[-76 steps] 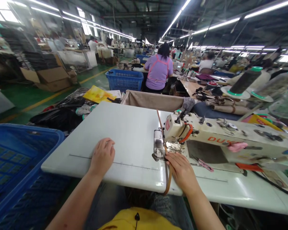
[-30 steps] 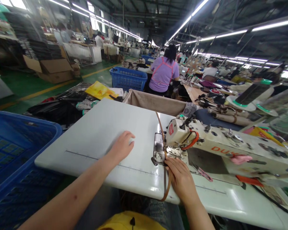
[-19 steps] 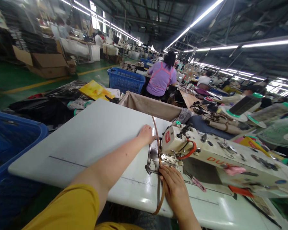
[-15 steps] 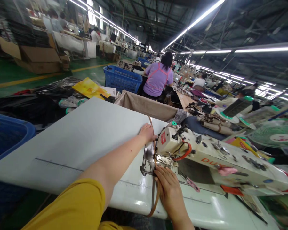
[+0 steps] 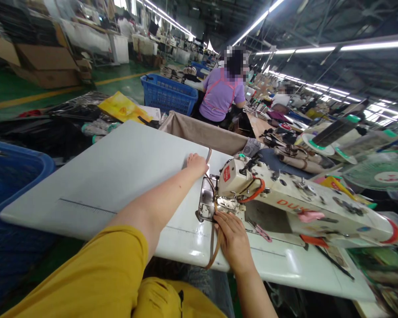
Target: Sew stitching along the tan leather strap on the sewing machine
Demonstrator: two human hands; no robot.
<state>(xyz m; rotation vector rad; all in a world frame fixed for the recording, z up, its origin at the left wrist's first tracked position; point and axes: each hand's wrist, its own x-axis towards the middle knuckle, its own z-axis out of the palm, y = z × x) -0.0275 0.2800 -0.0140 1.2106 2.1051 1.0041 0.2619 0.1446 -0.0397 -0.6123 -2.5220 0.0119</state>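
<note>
A narrow brown strap (image 5: pixel 214 255) runs up over the near table edge, under the presser area of a white sewing machine (image 5: pixel 268 190) and on to the far side. Beyond the machine's metal plate (image 5: pixel 206 204), my left hand (image 5: pixel 197 165) is closed on the far part of the strap, which bends toward it. Close in front of the needle area, my right hand (image 5: pixel 234 234) grips the near part, fingers together and pressing it down. Its thumb is mostly hidden. Pink-handled snips (image 5: pixel 262 232) lie on the machine bed, right of my right hand.
The white tabletop (image 5: pixel 129 168) carries printed rulers. A beige fabric bin (image 5: pixel 199 132) adjoins its far edge; a blue crate (image 5: pixel 20 176) stands left. Thread cones (image 5: pixel 334 131) and a green fan (image 5: pixel 384 174) are at right. A co-worker in purple (image 5: pixel 221 95) sits ahead.
My left hand has moved away from the needle area, leftward and farther back, and the strap now bows beside it. My right hand stays at the machine. The camera view has tilted down slightly.
</note>
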